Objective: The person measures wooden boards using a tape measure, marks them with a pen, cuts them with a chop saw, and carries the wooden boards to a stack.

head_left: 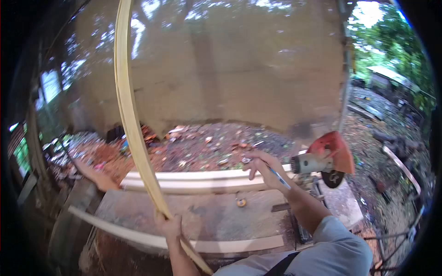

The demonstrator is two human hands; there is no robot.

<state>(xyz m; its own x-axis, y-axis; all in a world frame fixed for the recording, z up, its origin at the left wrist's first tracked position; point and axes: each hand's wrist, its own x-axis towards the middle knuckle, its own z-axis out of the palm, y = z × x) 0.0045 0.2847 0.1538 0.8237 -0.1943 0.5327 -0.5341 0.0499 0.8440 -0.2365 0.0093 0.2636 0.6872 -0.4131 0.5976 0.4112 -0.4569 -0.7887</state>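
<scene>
The tabletop [184, 209] filled the lower middle of the frame; its surface was grey-brown, worn and stained. Behind it, the ground [202, 145] was covered with reddish soil and scattered debris, before a wide, dull brown wall [262, 78]; at the upper right, the place was open to green trees [391, 39]. The left hand [169, 226], at lower centre-left, was closed around a long wooden strip [133, 124], which rose, leaning, to the top edge. The right hand [269, 169], right of centre, had its fingers loosely bent and kept a blue-and-white pen [279, 178]. Pale boards [202, 180] lay along the far side of the tabletop, near a yellow tape measure [241, 202], and a red saw [329, 154] stood at the right.
</scene>
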